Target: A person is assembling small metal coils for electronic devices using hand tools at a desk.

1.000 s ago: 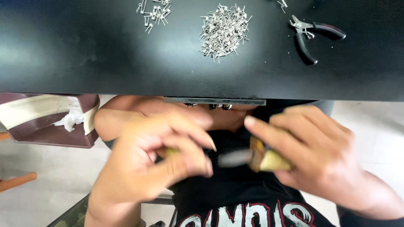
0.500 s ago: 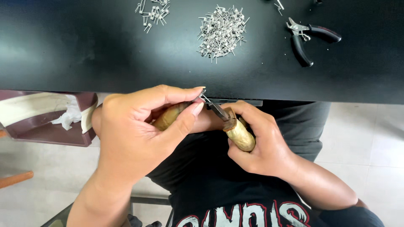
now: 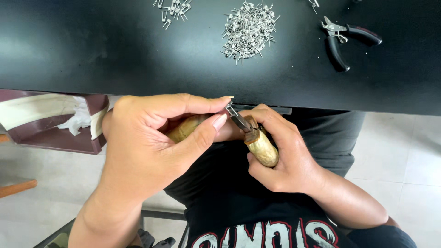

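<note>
My right hand (image 3: 285, 156) grips a wooden-handled tool (image 3: 262, 146) with a thin metal shaft (image 3: 239, 119) that points up and left, just below the black table's front edge. My left hand (image 3: 151, 147) pinches the tip of that shaft between thumb and forefinger. Whether a small metal piece sits at the tip is too fine to tell. A second tan wooden handle (image 3: 183, 128) shows under my left palm. Both hands hover over my lap, in front of my black printed shirt.
On the black table (image 3: 92, 50) lie a big heap of small metal pins (image 3: 248, 30), a smaller heap (image 3: 172, 9) to its left, and black-handled pliers (image 3: 342, 39) at the right. A maroon bin with white paper (image 3: 55, 124) stands at my left.
Both hands rose from my lap toward the table edge. The tool's shaft turned from lying level between the hands to pointing up-left, and my left fingers now pinch its tip.
</note>
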